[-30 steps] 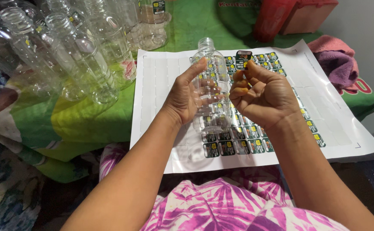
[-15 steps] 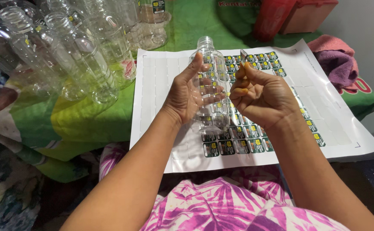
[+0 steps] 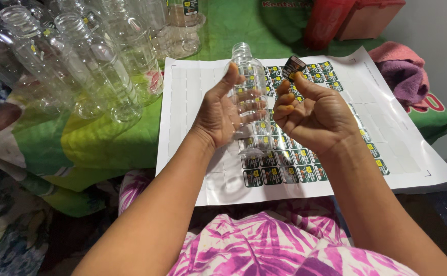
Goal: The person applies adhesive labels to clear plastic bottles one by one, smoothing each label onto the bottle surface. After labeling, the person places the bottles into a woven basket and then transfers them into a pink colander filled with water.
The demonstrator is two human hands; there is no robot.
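Left hand (image 3: 219,115): fingers wrapped around clear plastic bottle (image 3: 248,97), upright.
Right hand (image 3: 313,115): fingertips pinch small dark sticker (image 3: 293,67).
Beneath: sticker sheet (image 3: 192,87).

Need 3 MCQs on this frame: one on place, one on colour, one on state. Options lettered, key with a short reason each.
1. Where is the sticker sheet?
A. flat on the green cloth, in front of the person
B. rolled up among the bottles
C. pinned to the wall

2. What colour is the cloth under the sheet?
A. blue
B. green
C. white

3. What is the state of the bottle in the left hand?
A. capped and full
B. crushed flat
C. clear, uncapped, held upright

Key:
1 A, the sheet lies spread on the cloth, behind both hands.
2 B, green shows around the sheet's edges.
3 C, its mouth is open at the top, and the right hand pinches a peeled sticker beside it.
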